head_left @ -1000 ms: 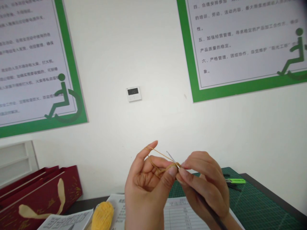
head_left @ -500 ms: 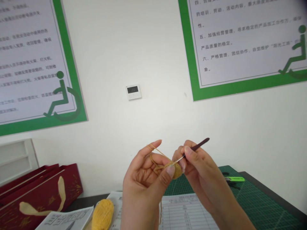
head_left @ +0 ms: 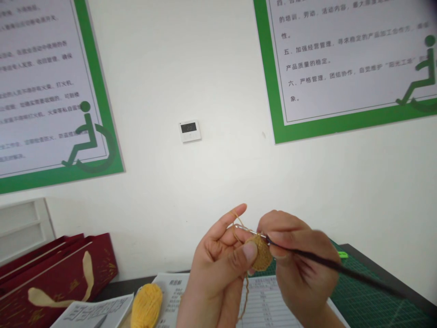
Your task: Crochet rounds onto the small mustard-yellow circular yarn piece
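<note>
My left hand (head_left: 220, 266) pinches a small round mustard-yellow crochet piece (head_left: 262, 255) between thumb and fingers, with the yarn strand looped over its raised forefinger. My right hand (head_left: 300, 269) is closed on a dark crochet hook (head_left: 341, 269), whose handle points right and down. The hook's metal tip lies at the top edge of the piece, next to my left fingers. A tail of yarn hangs below the piece.
A yellow yarn ball (head_left: 146, 306) lies on printed papers (head_left: 170, 296) at the bottom. A green cutting mat (head_left: 368, 296) covers the table on the right, with a green-handled tool (head_left: 342, 255) on it. Red gift bags (head_left: 58, 278) lean at the left. Green-framed posters hang on the wall.
The hook swung from pointing up and right to pointing down and right, its tip now in the piece's edge. Both hands shifted slightly right; the crochet piece shows more fully.
</note>
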The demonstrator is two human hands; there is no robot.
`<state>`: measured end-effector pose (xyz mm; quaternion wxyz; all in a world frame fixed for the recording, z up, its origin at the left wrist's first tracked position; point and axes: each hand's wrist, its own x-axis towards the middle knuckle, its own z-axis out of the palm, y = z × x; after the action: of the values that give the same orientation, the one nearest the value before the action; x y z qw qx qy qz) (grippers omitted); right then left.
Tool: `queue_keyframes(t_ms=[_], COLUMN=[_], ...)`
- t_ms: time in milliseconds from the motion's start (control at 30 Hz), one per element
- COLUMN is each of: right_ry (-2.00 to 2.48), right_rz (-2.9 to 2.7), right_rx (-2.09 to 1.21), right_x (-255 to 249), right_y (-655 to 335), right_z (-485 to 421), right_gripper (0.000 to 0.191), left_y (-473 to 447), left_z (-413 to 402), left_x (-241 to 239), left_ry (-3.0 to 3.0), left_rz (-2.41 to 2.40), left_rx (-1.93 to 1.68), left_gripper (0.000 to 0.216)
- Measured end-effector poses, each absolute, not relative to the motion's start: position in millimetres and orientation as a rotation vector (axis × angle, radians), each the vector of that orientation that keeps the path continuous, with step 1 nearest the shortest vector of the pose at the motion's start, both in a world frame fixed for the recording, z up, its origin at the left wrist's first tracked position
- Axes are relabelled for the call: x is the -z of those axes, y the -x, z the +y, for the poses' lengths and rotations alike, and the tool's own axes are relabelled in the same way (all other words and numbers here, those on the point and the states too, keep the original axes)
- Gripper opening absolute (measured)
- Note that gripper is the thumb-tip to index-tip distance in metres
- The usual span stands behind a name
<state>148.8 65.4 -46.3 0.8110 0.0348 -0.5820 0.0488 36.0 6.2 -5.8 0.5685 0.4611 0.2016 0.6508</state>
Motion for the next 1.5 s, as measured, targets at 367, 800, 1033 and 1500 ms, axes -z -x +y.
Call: queue_keyframes(t_ms=[367,800,1033,1500], right_ry=[-0.141,-0.031,-0.048,-0.008], right_rz=[-1.071,-1.124,-1.157,-1.270], right_rx=[-0.998,-0.725,-0.693,-0.389], right_x=[26,35,33,31], right_y=[-144,-141,-150,-158], right_z=[53,58,58,48], right_gripper=[0.027,0.007,0.009,0.011], left_y=[-31,-46,-48,-48], left_z=[9,10,10,10], left_x=[5,5,5,8], left_ry=[-1.137,-1.189,-1.242,-1.285], left_rz=[0.416,0.558,0.585,0.615], left_rx=[-1.570,-1.886,-1.960,-2.075], left_gripper=[0.034,0.036,0.033,0.033])
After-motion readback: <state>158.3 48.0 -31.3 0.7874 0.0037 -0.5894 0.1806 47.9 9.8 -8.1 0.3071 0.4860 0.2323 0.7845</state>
